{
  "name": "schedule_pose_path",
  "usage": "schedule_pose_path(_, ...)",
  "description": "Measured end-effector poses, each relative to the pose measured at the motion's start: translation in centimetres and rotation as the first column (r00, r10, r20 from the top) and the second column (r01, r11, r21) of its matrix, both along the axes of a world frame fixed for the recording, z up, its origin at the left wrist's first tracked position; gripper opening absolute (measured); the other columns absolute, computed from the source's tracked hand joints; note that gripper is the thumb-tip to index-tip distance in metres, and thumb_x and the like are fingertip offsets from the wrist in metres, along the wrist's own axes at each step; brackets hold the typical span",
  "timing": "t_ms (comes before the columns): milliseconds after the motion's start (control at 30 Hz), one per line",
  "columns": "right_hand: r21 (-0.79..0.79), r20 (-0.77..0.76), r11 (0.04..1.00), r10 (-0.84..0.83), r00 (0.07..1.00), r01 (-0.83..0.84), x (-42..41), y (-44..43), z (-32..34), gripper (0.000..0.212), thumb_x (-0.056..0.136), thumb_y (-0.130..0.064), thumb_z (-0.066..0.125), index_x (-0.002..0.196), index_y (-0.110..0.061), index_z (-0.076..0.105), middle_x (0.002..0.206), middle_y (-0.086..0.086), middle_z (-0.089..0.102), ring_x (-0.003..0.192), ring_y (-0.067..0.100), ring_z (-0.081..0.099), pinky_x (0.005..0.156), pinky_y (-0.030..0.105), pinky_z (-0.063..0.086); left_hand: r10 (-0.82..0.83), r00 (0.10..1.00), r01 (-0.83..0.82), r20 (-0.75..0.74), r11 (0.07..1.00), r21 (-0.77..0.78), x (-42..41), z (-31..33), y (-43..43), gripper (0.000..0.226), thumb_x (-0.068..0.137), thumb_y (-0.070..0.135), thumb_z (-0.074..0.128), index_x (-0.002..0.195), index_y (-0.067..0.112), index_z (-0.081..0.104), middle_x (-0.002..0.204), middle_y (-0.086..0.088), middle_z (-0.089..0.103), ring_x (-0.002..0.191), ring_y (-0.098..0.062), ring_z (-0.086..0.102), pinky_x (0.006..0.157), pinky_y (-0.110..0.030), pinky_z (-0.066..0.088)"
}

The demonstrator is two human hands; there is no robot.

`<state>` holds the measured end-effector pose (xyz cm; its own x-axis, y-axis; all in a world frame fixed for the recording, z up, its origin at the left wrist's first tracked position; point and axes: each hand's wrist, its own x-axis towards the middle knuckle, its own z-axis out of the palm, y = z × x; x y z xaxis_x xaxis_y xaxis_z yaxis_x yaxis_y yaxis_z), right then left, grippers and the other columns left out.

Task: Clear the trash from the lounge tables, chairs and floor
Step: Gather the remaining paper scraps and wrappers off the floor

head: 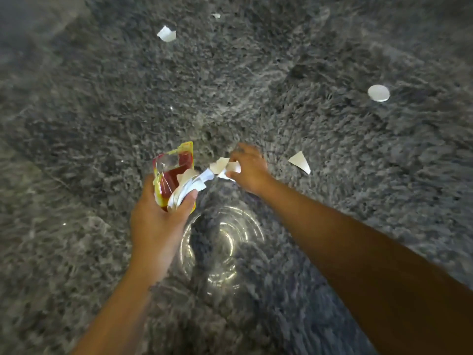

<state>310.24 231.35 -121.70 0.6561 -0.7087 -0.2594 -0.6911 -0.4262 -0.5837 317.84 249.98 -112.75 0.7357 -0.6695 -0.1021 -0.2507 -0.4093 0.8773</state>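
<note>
My left hand (158,221) grips a red and yellow plastic wrapper (174,172) together with a bunch of white paper scraps (190,185). My right hand (249,167) pinches more white paper scraps (225,167) just right of that bunch, low over the grey shaggy carpet (102,111). More scraps lie on the carpet: a triangular piece (300,162) right of my right hand, a round white disc (378,93) at far right, a folded piece (166,34) at the top, and a tiny bit (216,15) beyond it.
A clear plastic cup or container (225,247) shows below my hands, under my left hand; the carpet is seen through it. The shaggy carpet fills the whole view.
</note>
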Motion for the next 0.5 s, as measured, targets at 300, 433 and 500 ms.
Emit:
schedule_pose_path(300,0.139,0.217,0.984,-0.144,0.966,0.115,-0.7,0.1,0.8,0.021,0.078,0.001,0.066,0.098,0.002,0.061,0.104,0.014,0.052,0.088,0.018,0.047,0.067,0.018,0.028,0.006,0.998,-0.004,-0.059,0.999,0.041,2.1,-0.3,-1.9,0.036,0.08,0.03,0.071,0.114,0.024,0.06,0.093,0.008,0.07,0.085,-0.009,0.067,0.075,-0.036,0.054)
schedule_pose_path(433,0.087,0.255,0.879,-0.474,0.843,0.468,-5.3,-1.3,2.4,0.038,0.076,0.004,0.067,0.111,-0.002,0.053,0.118,0.013,0.044,0.096,0.021,0.047,0.074,0.011,0.03,-0.025,0.995,0.026,-0.101,1.0,0.01,2.4,0.6,-3.4,0.038,0.077,0.033,0.071,0.112,0.023,0.061,0.096,0.007,0.07,0.089,-0.013,0.066,0.082,-0.049,0.053)
schedule_pose_path(500,0.073,0.168,0.795,-0.606,0.778,0.603,-6.9,-2.3,2.6,0.055,0.078,0.003,0.067,0.126,-0.005,0.044,0.13,0.013,0.035,0.108,0.024,0.045,0.083,0.019,0.036,-0.038,0.992,0.036,-0.118,0.999,-0.014,2.6,1.1,-4.1,0.042,0.074,0.037,0.068,0.113,0.023,0.06,0.098,0.007,0.07,0.091,-0.014,0.066,0.083,-0.048,0.053)
